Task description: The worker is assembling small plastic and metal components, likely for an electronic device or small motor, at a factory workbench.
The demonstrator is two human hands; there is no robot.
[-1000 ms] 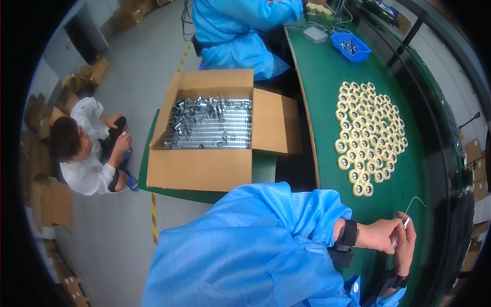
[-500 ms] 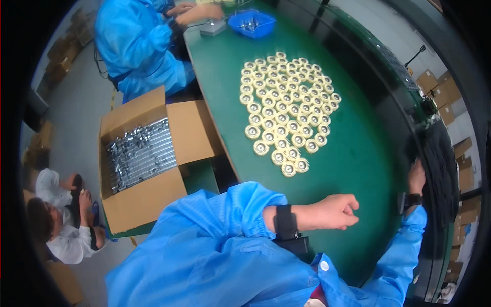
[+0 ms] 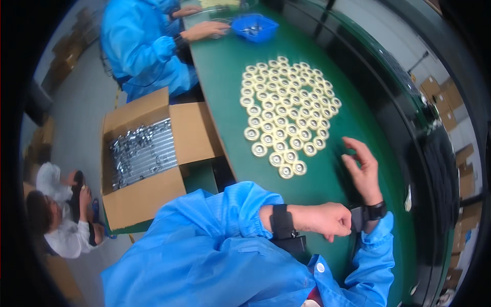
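Note:
My left hand (image 3: pixel 330 220) is closed in a fist low over the green table, its forearm lying across in front of me. Whatever the curled fingers may hold is hidden. Beyond it on the right, my right hand (image 3: pixel 364 174) is open, thumb and fingers apart, with nothing visible in it. It is nearest to the lower right side of a large cluster of cream toothed gears (image 3: pixel 281 120) with metal centres. The gears lie flat, packed close together, and neither hand touches them.
An open cardboard box (image 3: pixel 140 202) of shiny metal parts stands left of the green table (image 3: pixel 220 87). A blue bin (image 3: pixel 255 28) with metal parts sits at the far end, beside a co-worker (image 3: pixel 135 46) in blue. Another person (image 3: pixel 66 215) sits low at left. Black cloth (image 3: pixel 437 174) hangs at right.
My right hand has come in from the table's right edge toward the gears and opened. The left fist has shifted slightly left. The co-worker's hands have moved apart near the blue bin.

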